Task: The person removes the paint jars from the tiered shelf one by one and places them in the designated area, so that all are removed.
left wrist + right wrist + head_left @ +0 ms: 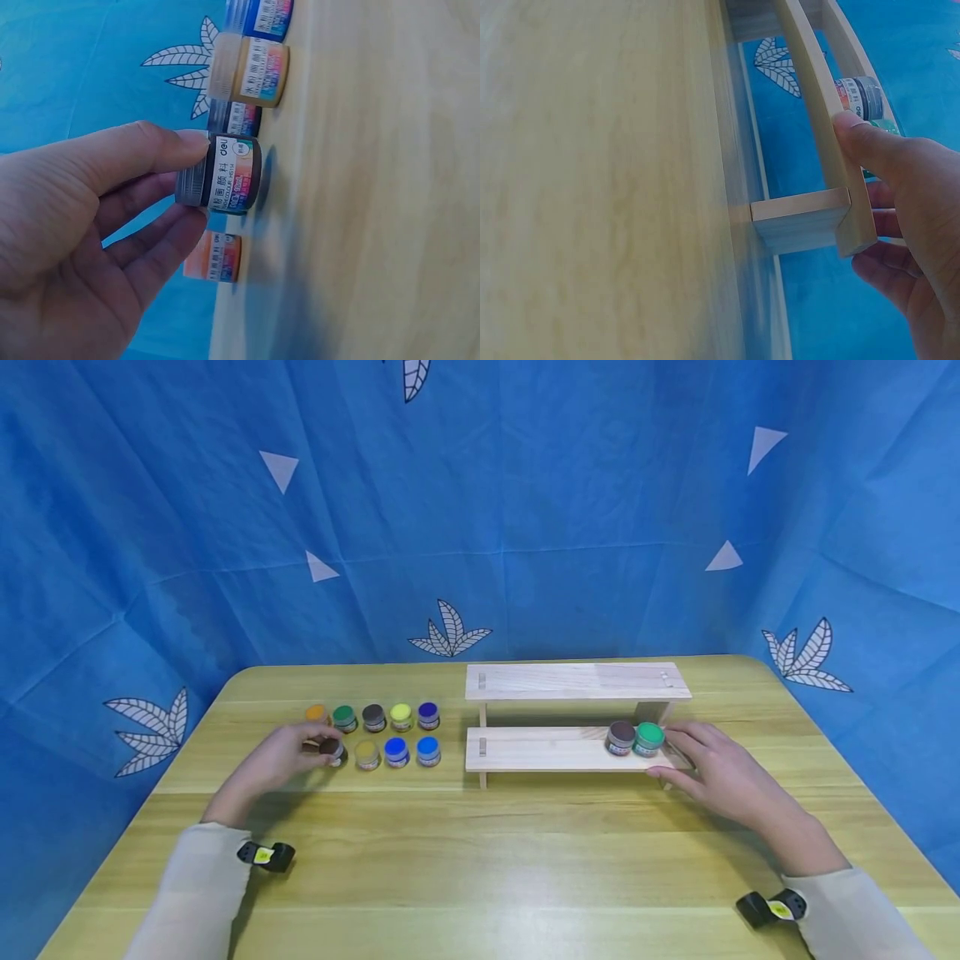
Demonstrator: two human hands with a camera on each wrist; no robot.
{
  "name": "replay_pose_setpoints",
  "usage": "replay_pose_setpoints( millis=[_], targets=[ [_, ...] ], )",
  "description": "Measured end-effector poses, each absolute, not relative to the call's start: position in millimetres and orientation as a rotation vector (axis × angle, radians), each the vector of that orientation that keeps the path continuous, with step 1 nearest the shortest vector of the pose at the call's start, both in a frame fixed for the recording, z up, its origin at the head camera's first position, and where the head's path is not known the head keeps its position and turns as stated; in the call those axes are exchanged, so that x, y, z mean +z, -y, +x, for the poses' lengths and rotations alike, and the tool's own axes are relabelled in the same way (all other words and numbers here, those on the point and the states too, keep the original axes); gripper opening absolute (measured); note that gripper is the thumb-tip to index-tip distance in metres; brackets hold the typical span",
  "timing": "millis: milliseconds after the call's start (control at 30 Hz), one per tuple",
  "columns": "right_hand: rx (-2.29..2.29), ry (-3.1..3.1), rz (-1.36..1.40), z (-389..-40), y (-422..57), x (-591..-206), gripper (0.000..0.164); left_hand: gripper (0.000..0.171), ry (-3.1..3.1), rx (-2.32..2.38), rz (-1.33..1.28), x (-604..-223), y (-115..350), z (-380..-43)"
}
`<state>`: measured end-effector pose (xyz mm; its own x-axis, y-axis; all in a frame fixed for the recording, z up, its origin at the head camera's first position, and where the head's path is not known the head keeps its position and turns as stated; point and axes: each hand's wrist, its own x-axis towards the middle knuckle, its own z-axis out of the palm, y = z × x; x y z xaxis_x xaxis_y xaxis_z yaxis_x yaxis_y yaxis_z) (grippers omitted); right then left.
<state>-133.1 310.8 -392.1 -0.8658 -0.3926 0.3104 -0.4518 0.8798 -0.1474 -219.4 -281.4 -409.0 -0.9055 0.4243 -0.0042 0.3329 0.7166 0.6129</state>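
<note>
My left hand (273, 764) pinches a dark brown paint jar (229, 172) by its lid, thumb on one side and fingers on the other. In the left wrist view a gap shows between this jar and the tabletop. At the right end of a two-tier wooden shelf (536, 750), my right hand (731, 772) grips the lower board, with the thumb on its front edge and the fingers around the end. Close to those fingers stands a green paint jar (648, 739). A dark brown jar (621, 737) is beside it on the same board.
Right of my left hand, several paint jars stand in two rows, among them a yellow jar (401, 717), an ochre jar (367, 755) and a blue jar (428, 751). An orange jar (317, 713) is behind that hand. A blue curtain (525, 510) hangs behind the table (480, 860).
</note>
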Motion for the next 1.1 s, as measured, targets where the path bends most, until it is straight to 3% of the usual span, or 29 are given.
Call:
replay_pose_setpoints(
  millis=[667, 1100],
  targets=[
    [0.302, 2.776, 0.635, -132.4, -310.1, -392.4, 0.057, 0.04, -2.742, 0.941, 0.543, -412.5, 277.6, -219.9],
    [0.302, 2.769, 0.637, -132.6, -309.6, -392.7, 0.058, 0.045, -2.821, 0.934, 0.526, -390.1, 265.0, -209.3]
  ],
)
